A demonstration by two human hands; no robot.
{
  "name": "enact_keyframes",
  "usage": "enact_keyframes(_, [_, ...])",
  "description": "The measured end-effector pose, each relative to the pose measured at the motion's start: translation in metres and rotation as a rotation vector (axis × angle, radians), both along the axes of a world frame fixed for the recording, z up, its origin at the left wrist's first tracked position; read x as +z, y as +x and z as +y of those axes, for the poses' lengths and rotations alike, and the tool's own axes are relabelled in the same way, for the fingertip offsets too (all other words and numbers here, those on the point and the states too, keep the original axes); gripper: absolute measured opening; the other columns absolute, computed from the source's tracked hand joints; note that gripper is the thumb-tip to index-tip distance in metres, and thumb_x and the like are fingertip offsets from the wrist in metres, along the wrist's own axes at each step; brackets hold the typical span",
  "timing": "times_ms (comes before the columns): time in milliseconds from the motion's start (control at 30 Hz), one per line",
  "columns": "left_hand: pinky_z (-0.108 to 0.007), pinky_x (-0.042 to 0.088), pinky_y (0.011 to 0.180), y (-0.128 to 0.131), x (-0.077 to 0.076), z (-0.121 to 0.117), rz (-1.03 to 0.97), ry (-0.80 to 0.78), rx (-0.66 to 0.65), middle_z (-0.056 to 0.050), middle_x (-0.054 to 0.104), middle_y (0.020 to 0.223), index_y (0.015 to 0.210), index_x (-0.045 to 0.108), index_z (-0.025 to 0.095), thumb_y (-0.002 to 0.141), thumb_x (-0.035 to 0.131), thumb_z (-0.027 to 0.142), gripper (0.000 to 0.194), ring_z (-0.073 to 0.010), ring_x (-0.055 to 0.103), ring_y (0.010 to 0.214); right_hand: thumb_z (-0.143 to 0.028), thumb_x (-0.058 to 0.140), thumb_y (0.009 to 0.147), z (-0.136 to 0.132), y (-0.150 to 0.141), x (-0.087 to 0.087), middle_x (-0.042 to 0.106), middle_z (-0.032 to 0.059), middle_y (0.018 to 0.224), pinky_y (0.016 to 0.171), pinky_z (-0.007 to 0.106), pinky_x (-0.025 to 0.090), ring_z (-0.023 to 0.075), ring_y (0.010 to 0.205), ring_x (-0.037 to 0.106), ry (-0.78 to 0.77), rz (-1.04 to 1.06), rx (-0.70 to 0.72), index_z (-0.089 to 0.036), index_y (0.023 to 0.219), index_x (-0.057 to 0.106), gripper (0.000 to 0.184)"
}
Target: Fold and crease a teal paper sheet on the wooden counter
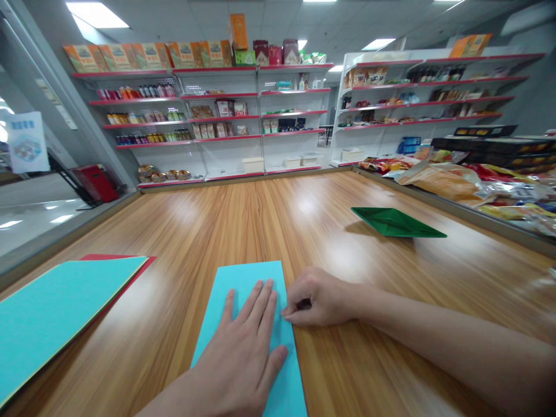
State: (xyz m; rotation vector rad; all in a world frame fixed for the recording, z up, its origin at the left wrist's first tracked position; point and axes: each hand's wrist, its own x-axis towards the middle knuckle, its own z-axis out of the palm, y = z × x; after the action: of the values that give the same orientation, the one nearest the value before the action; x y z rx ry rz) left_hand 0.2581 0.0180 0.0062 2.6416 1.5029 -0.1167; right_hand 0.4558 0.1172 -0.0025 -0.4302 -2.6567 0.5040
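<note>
A light-blue sheet of paper [249,275], long and narrow and apparently folded, lies on the wooden table in front of me. My left hand [247,347] is flat on top of it, palm down with the fingers spread. At the sheet's right edge rests my right hand [319,298], its fingers curled and the thumb and fingertips touching or just beside that edge. I see nothing held in the curled fingers, though the contact at the paper's edge is partly hidden.
To the left lies a stack of coloured paper [65,313], light blue on top with red beneath. A green folded paper piece [395,223] stands at the right on the table [208,214]. Packaged goods [460,179] are piled beyond the right edge; stocked shelves [226,142] line the back.
</note>
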Motion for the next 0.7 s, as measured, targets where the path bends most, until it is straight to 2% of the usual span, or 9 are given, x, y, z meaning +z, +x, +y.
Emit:
enact_keyframes(233, [-0.063,0.004,0.109,-0.002,-0.004,0.001,-0.013,0.045,-0.002,-0.008,-0.005,0.152,0.147,0.004,0.015,0.097,0.008,0.049,0.061,-0.0286,-0.006,0.14,-0.029,0.058,0.082,-0.011,0.0,0.001,0.063,0.0013,0.059,0.051,0.018,0.035,0.0068,0.051,0.053,-0.01,-0.057,0.124,-0.014,0.066,0.068,0.024])
enact_keyframes(367, [-0.063,0.004,0.109,-0.003,-0.005,0.001,-0.012,0.051,-0.005,-0.008,-0.005,0.152,0.147,0.005,0.015,0.097,0.008,0.049,0.061,-0.0283,-0.006,0.14,-0.025,0.058,0.081,-0.017,0.0,0.0,0.064,0.0014,0.059,0.051,0.017,0.035,0.0064,0.053,0.054,0.0,-0.072,0.193,-0.013,0.064,0.066,0.022])
enact_keyframes(700, [-0.062,0.004,0.109,-0.004,-0.008,0.002,-0.012,0.069,-0.007,-0.007,-0.005,0.152,0.147,0.005,0.016,0.097,0.009,0.048,0.06,-0.0282,-0.006,0.141,-0.023,0.058,0.08,-0.02,-0.001,0.001,0.065,0.0019,0.06,0.05,0.018,0.035,0.0069,0.052,0.055,-0.031,-0.054,0.212,-0.013,0.064,0.067,0.021])
